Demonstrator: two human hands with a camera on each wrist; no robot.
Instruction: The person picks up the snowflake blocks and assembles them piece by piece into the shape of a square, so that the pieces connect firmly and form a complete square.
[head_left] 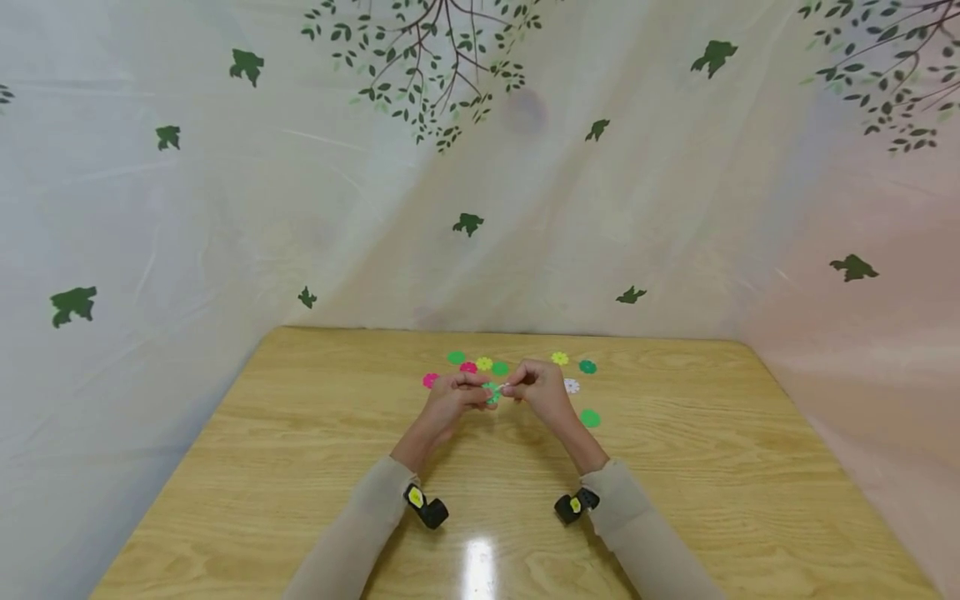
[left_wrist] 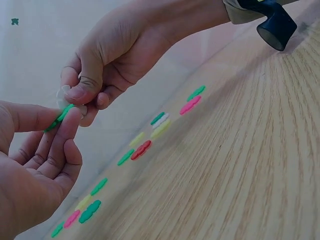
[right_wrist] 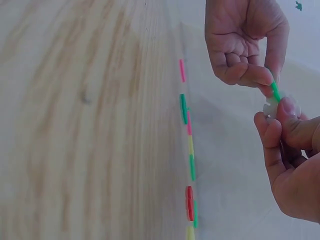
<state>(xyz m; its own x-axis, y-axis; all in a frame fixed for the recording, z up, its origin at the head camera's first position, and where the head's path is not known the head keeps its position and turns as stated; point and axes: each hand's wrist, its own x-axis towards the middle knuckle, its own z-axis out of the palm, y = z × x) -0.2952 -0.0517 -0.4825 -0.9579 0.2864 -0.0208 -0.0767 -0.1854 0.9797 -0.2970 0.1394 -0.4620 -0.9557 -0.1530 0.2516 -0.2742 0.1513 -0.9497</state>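
Above the table, my left hand [head_left: 448,402] pinches a green flower-shaped disc [head_left: 491,393] between thumb and fingers. My right hand [head_left: 546,392] pinches a whitish, see-through flower-shaped disc [left_wrist: 62,98] between thumb and forefinger. The two discs meet edge to edge, standing at an angle to each other. In the right wrist view, the green disc [right_wrist: 275,91] reaches into the rim of the pale disc [right_wrist: 270,110], whose other side is partly covered by the right thumb. Fingertips of both hands are close together around this joint.
Behind and beside the hands, several loose discs lie on the wooden table [head_left: 337,467]: pink [head_left: 430,380], yellow [head_left: 559,358], dark green [head_left: 588,367], white [head_left: 573,386] and bright green [head_left: 590,418]. A patterned cloth [head_left: 375,250] hangs along the table's far edge.
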